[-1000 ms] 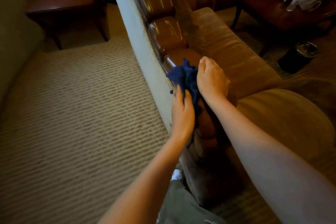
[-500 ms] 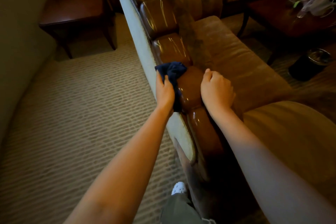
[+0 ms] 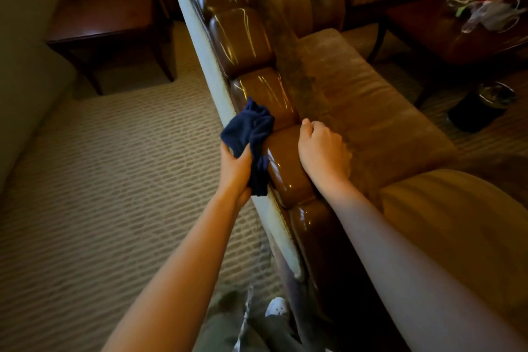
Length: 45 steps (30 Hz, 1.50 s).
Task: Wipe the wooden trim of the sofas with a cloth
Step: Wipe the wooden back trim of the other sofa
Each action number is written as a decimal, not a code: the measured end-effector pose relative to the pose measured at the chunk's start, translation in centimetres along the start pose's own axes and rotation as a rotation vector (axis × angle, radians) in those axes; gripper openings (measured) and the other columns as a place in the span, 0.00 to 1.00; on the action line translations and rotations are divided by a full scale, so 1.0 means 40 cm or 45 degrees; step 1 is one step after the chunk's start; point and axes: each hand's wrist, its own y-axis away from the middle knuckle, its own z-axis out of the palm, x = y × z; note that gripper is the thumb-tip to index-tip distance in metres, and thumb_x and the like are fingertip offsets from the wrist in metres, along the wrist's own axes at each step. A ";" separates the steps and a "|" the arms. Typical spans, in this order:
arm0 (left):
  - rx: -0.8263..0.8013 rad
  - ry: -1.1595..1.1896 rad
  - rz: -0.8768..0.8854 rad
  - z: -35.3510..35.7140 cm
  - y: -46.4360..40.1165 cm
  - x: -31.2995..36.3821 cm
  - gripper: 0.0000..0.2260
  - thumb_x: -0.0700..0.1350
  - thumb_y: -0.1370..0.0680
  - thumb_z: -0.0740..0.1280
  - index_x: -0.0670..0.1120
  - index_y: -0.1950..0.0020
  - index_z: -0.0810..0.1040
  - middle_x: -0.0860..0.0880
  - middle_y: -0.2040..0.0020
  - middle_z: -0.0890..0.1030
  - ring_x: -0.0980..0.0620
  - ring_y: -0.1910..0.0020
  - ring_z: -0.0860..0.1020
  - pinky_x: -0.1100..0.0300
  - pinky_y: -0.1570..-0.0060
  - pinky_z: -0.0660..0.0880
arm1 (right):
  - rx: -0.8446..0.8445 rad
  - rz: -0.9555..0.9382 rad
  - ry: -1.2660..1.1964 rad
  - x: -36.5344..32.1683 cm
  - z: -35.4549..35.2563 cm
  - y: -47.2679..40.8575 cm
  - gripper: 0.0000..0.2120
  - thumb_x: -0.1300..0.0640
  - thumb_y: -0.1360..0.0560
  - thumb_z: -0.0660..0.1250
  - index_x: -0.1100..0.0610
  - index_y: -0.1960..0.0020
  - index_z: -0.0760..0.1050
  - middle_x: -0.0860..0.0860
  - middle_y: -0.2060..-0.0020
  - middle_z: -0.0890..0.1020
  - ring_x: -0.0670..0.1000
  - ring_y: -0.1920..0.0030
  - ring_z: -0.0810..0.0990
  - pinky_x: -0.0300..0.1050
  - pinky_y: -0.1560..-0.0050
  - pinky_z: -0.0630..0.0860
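Two hands flank the wooden trim (image 3: pixel 258 88), which runs toward 11 o'clock; your left hand (image 3: pixel 235 170) grips the cloth (image 3: pixel 248 131), your right hand (image 3: pixel 323 154) rests curled on it

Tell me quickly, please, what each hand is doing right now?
Left hand: grip closed around the bunched dark blue cloth, held against the glossy brown wooden sofa trim.
Right hand: holds nothing, fingers curled, resting on the trim.

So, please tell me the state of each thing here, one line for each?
Cloth: bunched, draped against the trim's outer edge.
Left hand: grips the cloth.
Right hand: fingers curled, rests on the trim, holds nothing.
Trim: glossy, reflecting light.
Side table: upright on the carpet.
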 end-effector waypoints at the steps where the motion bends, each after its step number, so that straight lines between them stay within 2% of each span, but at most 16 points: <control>1: 0.045 0.005 -0.061 -0.003 -0.012 0.009 0.23 0.38 0.23 0.67 0.49 0.31 0.62 0.48 0.47 0.78 0.53 0.56 0.81 0.60 0.65 0.79 | -0.001 0.004 0.000 0.000 0.000 0.000 0.22 0.46 0.18 0.46 0.56 0.39 0.73 0.55 0.45 0.79 0.58 0.44 0.76 0.52 0.46 0.68; 4: 0.185 -0.135 -0.133 0.025 -0.065 0.050 0.25 0.32 0.22 0.61 0.47 0.28 0.60 0.44 0.50 0.76 0.53 0.64 0.76 0.61 0.71 0.75 | 0.016 0.027 -0.004 0.000 0.000 0.000 0.21 0.47 0.18 0.47 0.55 0.40 0.73 0.54 0.45 0.79 0.57 0.44 0.76 0.51 0.48 0.67; 7: 0.215 0.043 -0.213 0.062 -0.079 0.066 0.21 0.28 0.23 0.58 0.47 0.35 0.63 0.44 0.54 0.74 0.48 0.70 0.75 0.60 0.78 0.76 | 0.041 0.051 -0.033 0.002 -0.001 0.002 0.20 0.47 0.18 0.47 0.54 0.41 0.74 0.54 0.47 0.79 0.57 0.46 0.76 0.48 0.52 0.64; 9: 0.252 0.079 -0.130 0.061 -0.084 0.046 0.16 0.31 0.23 0.59 0.47 0.39 0.66 0.42 0.51 0.76 0.42 0.66 0.79 0.54 0.70 0.80 | 0.044 0.071 -0.067 0.006 -0.001 0.002 0.20 0.47 0.19 0.48 0.54 0.42 0.75 0.54 0.48 0.79 0.57 0.46 0.76 0.48 0.51 0.65; 11: 0.296 -0.013 0.039 0.054 -0.110 0.040 0.14 0.38 0.23 0.61 0.44 0.38 0.70 0.40 0.47 0.79 0.39 0.54 0.81 0.44 0.54 0.80 | 0.046 0.076 -0.106 0.007 0.000 0.003 0.21 0.46 0.19 0.48 0.55 0.44 0.76 0.54 0.50 0.79 0.57 0.47 0.76 0.50 0.50 0.68; 13: 0.333 -0.115 0.143 0.062 -0.163 0.074 0.12 0.41 0.21 0.60 0.42 0.38 0.73 0.39 0.45 0.79 0.40 0.47 0.79 0.46 0.45 0.77 | 0.054 0.076 -0.087 0.003 0.002 0.003 0.22 0.44 0.19 0.48 0.54 0.43 0.76 0.53 0.50 0.79 0.57 0.47 0.76 0.52 0.48 0.70; 19: 0.350 -0.361 0.109 0.082 -0.270 0.191 0.15 0.37 0.20 0.52 0.42 0.34 0.69 0.43 0.42 0.76 0.46 0.45 0.75 0.58 0.50 0.72 | 0.057 0.106 -0.029 -0.007 0.003 -0.008 0.22 0.42 0.19 0.48 0.52 0.37 0.73 0.52 0.44 0.79 0.55 0.43 0.76 0.53 0.44 0.71; 23: 0.194 -0.541 0.285 0.091 -0.167 0.126 0.15 0.41 0.19 0.54 0.40 0.32 0.66 0.40 0.36 0.73 0.42 0.38 0.73 0.55 0.42 0.70 | 0.151 0.042 -0.155 -0.026 0.007 -0.016 0.20 0.46 0.19 0.51 0.52 0.34 0.71 0.51 0.40 0.77 0.53 0.40 0.74 0.48 0.40 0.70; 25: 0.084 -0.400 0.198 0.094 -0.124 0.100 0.17 0.41 0.20 0.56 0.43 0.31 0.66 0.42 0.37 0.75 0.42 0.39 0.74 0.50 0.39 0.72 | 0.201 -0.109 -0.330 -0.058 0.014 -0.016 0.17 0.51 0.19 0.53 0.54 0.33 0.71 0.50 0.37 0.76 0.49 0.37 0.73 0.35 0.40 0.66; 27: 0.067 -0.058 -0.079 0.100 -0.102 0.126 0.15 0.40 0.21 0.57 0.44 0.35 0.71 0.43 0.44 0.79 0.44 0.48 0.79 0.49 0.50 0.78 | 0.129 -0.261 -0.475 -0.104 0.036 -0.020 0.16 0.55 0.19 0.56 0.55 0.33 0.72 0.50 0.36 0.76 0.46 0.36 0.72 0.28 0.43 0.63; 30: -0.095 0.324 -0.321 0.104 -0.078 0.204 0.17 0.43 0.21 0.57 0.38 0.35 0.73 0.43 0.51 0.79 0.44 0.50 0.79 0.54 0.57 0.76 | -0.027 -0.371 -0.666 -0.167 0.091 -0.029 0.17 0.55 0.20 0.58 0.55 0.32 0.70 0.51 0.36 0.74 0.47 0.35 0.71 0.36 0.37 0.65; 33: -0.272 0.416 -0.337 0.101 -0.071 0.287 0.21 0.46 0.21 0.57 0.34 0.33 0.70 0.37 0.42 0.77 0.42 0.40 0.75 0.52 0.41 0.74 | 0.043 -0.378 -0.859 -0.168 0.106 -0.073 0.19 0.52 0.22 0.61 0.53 0.32 0.70 0.51 0.37 0.75 0.48 0.36 0.72 0.44 0.36 0.69; 36: -0.293 -0.006 -0.174 0.082 -0.089 0.336 0.16 0.46 0.20 0.57 0.36 0.42 0.76 0.41 0.46 0.80 0.47 0.45 0.77 0.55 0.44 0.74 | 0.216 -0.417 -0.542 -0.122 0.103 -0.144 0.19 0.57 0.23 0.64 0.57 0.32 0.70 0.55 0.35 0.73 0.53 0.34 0.70 0.49 0.34 0.68; 39: -0.049 -0.568 0.345 0.044 -0.137 0.323 0.09 0.42 0.21 0.58 0.43 0.53 0.78 0.44 0.55 0.80 0.52 0.56 0.77 0.59 0.56 0.73 | 0.192 -0.338 -0.017 -0.122 0.115 -0.170 0.22 0.51 0.22 0.60 0.52 0.28 0.64 0.55 0.28 0.62 0.56 0.28 0.59 0.56 0.30 0.60; 41: 0.092 -0.822 0.569 0.024 -0.170 0.288 0.10 0.41 0.21 0.58 0.45 0.44 0.77 0.44 0.47 0.77 0.53 0.51 0.74 0.58 0.49 0.72 | 0.108 -0.399 0.158 -0.153 0.135 -0.165 0.25 0.45 0.21 0.55 0.48 0.26 0.57 0.55 0.25 0.56 0.57 0.25 0.52 0.58 0.29 0.55; 45: 0.099 -0.869 0.532 0.050 -0.223 0.224 0.20 0.43 0.18 0.55 0.44 0.26 0.59 0.43 0.29 0.62 0.51 0.36 0.66 0.63 0.41 0.64 | 0.224 -0.463 0.306 -0.207 0.176 -0.192 0.30 0.42 0.21 0.54 0.52 0.24 0.51 0.62 0.26 0.55 0.60 0.26 0.54 0.60 0.31 0.59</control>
